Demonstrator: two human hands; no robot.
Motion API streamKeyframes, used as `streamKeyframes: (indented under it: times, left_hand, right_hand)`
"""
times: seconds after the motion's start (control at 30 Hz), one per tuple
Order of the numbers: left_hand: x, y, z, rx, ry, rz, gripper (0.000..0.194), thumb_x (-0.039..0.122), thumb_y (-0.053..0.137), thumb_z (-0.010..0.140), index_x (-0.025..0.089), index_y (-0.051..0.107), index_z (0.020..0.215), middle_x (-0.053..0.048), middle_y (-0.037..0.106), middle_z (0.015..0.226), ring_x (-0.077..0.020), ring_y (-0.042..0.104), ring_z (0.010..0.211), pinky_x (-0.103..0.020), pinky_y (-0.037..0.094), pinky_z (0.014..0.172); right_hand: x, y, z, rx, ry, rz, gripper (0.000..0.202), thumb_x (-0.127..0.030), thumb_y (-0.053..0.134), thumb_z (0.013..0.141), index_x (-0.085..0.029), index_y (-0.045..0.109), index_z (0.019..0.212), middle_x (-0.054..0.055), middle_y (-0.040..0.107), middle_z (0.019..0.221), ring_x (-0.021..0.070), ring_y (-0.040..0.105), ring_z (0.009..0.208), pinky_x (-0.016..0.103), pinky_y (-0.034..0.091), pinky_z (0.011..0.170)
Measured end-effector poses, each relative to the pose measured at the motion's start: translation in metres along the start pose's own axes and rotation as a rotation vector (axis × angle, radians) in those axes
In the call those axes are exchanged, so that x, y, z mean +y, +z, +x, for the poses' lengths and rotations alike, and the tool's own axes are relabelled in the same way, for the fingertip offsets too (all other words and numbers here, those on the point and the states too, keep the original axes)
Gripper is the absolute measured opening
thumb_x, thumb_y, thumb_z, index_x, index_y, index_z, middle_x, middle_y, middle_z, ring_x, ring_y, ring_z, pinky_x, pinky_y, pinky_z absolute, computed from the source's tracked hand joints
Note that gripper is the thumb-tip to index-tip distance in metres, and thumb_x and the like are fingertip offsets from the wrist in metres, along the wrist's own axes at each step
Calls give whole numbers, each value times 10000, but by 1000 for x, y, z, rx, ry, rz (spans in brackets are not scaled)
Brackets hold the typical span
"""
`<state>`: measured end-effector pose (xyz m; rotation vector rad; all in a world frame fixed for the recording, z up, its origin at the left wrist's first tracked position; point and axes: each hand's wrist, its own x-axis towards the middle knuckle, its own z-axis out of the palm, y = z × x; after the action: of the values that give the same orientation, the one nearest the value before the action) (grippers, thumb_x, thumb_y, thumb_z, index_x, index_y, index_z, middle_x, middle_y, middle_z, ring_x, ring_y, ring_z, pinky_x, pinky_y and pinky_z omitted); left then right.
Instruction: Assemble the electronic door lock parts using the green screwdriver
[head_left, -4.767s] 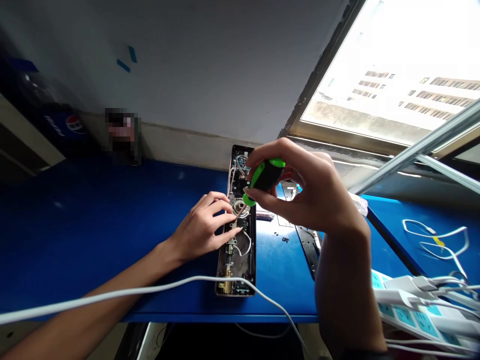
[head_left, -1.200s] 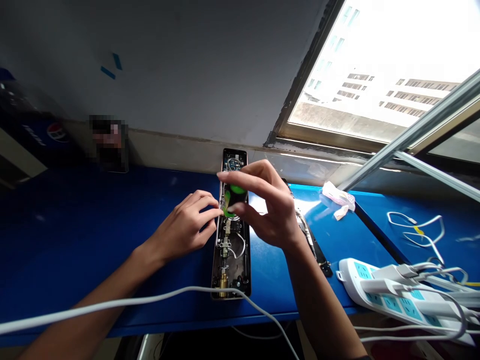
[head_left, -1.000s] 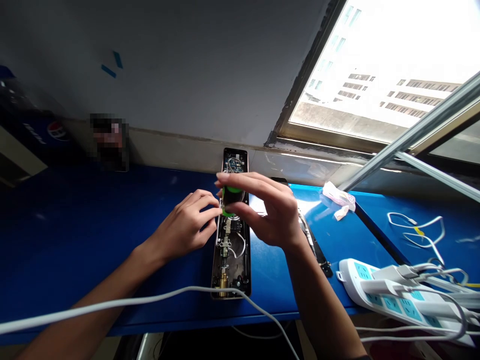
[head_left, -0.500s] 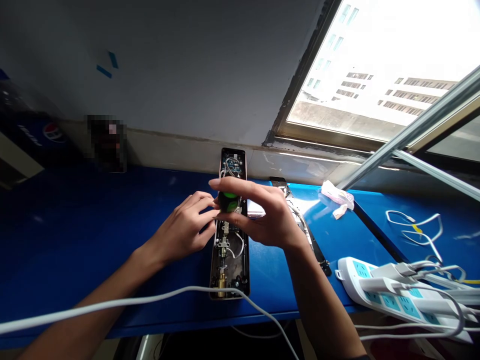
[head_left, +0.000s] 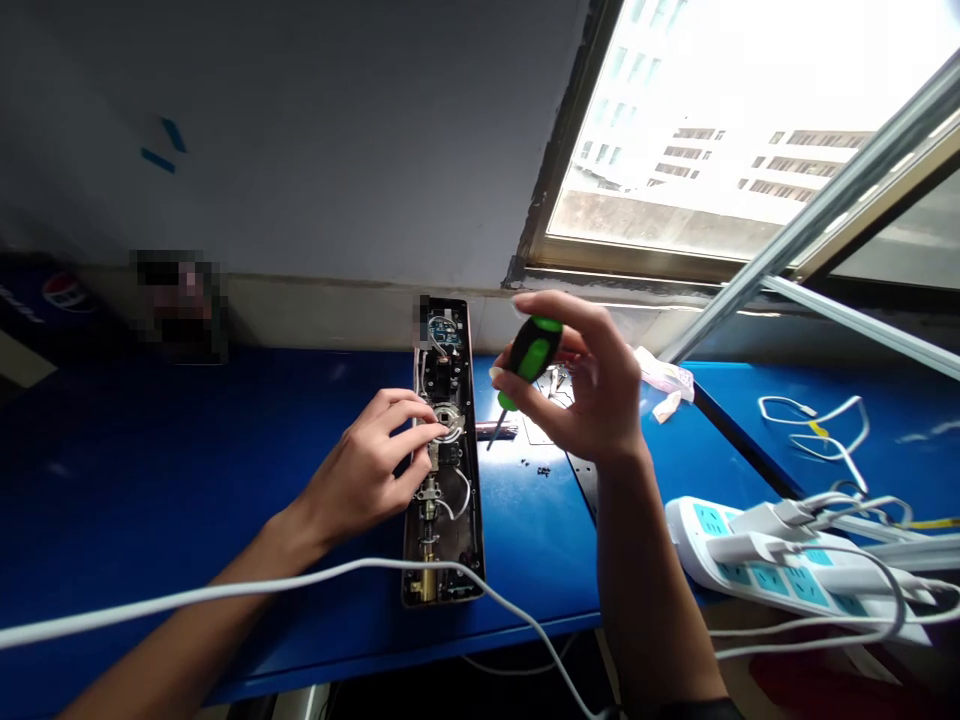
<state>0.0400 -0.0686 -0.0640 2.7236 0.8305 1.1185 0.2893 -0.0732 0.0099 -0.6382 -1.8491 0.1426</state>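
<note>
Gripping screwdriver (head_left: 535,350) w/ R hand (head_left: 592,395), just R of housing (head_left: 454,548); L hand (head_left: 381,458) (fingers spread) over housing's L edge

The left hand (head_left: 382,460) hides part of the case's (head_left: 466,540) left rim; whether its fingertips hold anything cannot be told. The right hand (head_left: 585,385) covers part of the screwdriver's (head_left: 534,355) handle and, with its wrist, blocks much of the panel (head_left: 583,482). Coarse blurring masks the case's upper left corner and an object (head_left: 180,305) by the wall (head_left: 337,150). The dark bits (head_left: 543,471) are too small to identify. The left edge cuts off the bottle (head_left: 46,300) and cable (head_left: 330,570).
</note>
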Motion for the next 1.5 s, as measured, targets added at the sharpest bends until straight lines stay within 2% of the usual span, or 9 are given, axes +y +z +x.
streamKeyframes:
  times: [0.1, 0.2, 0.33, 0.5, 0.67, 0.87, 1.1, 1.3, 1.5]
  left_hand:
    - [8, 5, 9, -74, 68, 2, 270, 93, 555, 974, 158, 730, 1169, -130, 707, 1163, -301, 557, 1230, -504, 577, 1006]
    - [17, 13, 21, -132, 118, 30, 293, 104, 545, 972, 163, 731, 1192, -140, 699, 1186, -319, 548, 1256, -519, 580, 1012]
    - [28, 27, 37, -223, 153, 80, 288, 129, 545, 982, 149, 748, 1185, -160, 694, 1210, -357, 521, 1300, -560, 576, 1026]
    - [32, 43, 44, -251, 179, 96, 284, 126, 558, 965, 158, 759, 1163, -155, 697, 1232, -377, 490, 1340, -592, 556, 1061]
    - [29, 46, 43, -251, 163, 69, 292, 124, 567, 965, 162, 748, 1191, -152, 696, 1230, -366, 485, 1343, -583, 552, 1069]
    - [21, 30, 34, -168, 138, 31, 296, 139, 573, 978, 142, 730, 1230, -159, 688, 1204, -352, 519, 1314, -557, 554, 1052]
    - [8, 5, 10, -52, 92, -10, 254, 185, 720, 929, 166, 741, 1181, -113, 708, 1146, -317, 566, 1253, -492, 563, 1024]
    - [2, 9, -10, 85, 51, -11, 177, 185, 786, 911, 171, 752, 1085, -84, 723, 1031, -272, 612, 1138, -420, 574, 954]
    - [3, 18, -13, 147, 39, -9, 185, 190, 806, 902, 153, 759, 1076, -83, 726, 1005, -262, 616, 1113, -408, 582, 936]
  right_hand:
    - [14, -16, -6, -187, 187, -51, 442, -168, 701, 864, -238, 625, 1294, -12, 712, 997, 115, 687, 767, 276, 641, 760]
    - [27, -21, -14, -256, 294, -82, 412, -177, 683, 852, -214, 624, 1258, -63, 619, 798, 79, 587, 668, 225, 584, 713]
    - [37, -19, -21, -277, 355, -80, 401, -182, 671, 848, -199, 623, 1246, -67, 571, 774, 63, 511, 630, 194, 516, 647]
    - [42, -18, -23, -288, 372, -82, 452, -131, 649, 820, -214, 617, 1263, -75, 517, 757, 70, 491, 637, 201, 482, 634]
    - [42, -19, -24, -290, 350, -114, 476, -98, 638, 800, -212, 629, 1262, -88, 496, 729, 63, 443, 617, 203, 482, 640]
    - [34, -20, -22, -108, 266, -6, 460, -132, 689, 834, -207, 615, 1282, -59, 617, 802, 81, 575, 655, 225, 562, 651]
    - [13, -9, -16, 149, 235, 235, 451, -237, 735, 897, -291, 528, 1294, -40, 677, 853, 153, 718, 666, 325, 659, 604]
    - [14, 9, -13, 233, 146, 248, 454, -257, 757, 908, -320, 520, 1290, -34, 711, 892, 170, 762, 717, 346, 700, 646]
    - [15, 18, -13, 260, 140, 222, 469, -214, 778, 878, -321, 558, 1278, -23, 727, 880, 175, 771, 722, 318, 695, 637]
